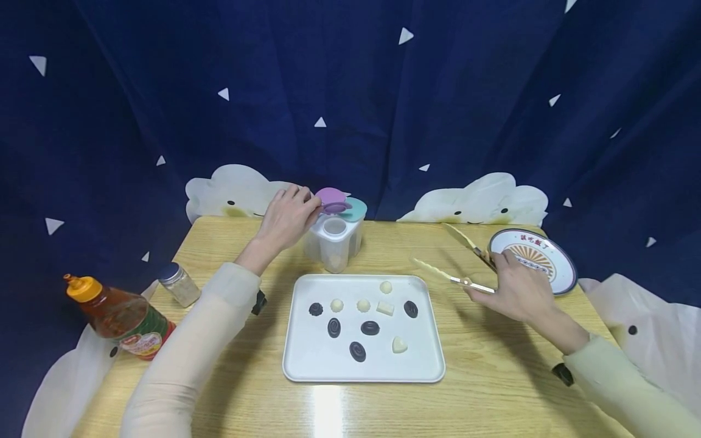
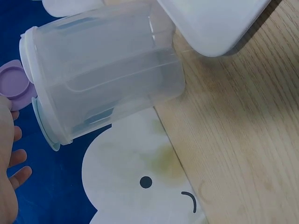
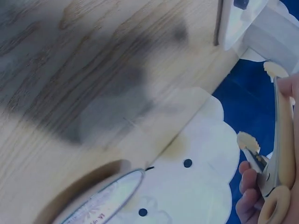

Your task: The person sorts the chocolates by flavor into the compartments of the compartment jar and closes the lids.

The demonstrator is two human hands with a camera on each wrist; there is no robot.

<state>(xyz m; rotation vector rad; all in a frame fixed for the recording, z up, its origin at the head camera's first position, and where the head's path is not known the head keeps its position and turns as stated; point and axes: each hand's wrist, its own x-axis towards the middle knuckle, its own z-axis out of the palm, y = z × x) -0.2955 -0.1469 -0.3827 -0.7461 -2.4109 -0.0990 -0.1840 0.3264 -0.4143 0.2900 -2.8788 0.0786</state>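
Note:
My left hand (image 1: 305, 210) reaches to a clear compartment container (image 1: 334, 242) at the table's back and pinches the edge of its raised purple lid (image 1: 332, 198); a teal lid (image 1: 357, 208) sits beside it. In the left wrist view the container (image 2: 107, 70) fills the frame, with the purple lid (image 2: 16, 81) at my fingers (image 2: 16, 170). My right hand (image 1: 493, 277) grips yellowish tongs (image 1: 449, 267), their arms spread, above the table right of the white tray (image 1: 317, 359). Dark chocolates (image 1: 370, 328) and white chocolates (image 1: 385, 308) lie on the tray.
A patterned plate (image 1: 547, 277) sits at the right edge behind my right hand. An orange-capped bottle (image 1: 117, 316) and a small jar (image 1: 179, 284) stand at the left edge. Cloud-shaped cloths (image 1: 482, 201) hang along the back edge against a dark blue curtain.

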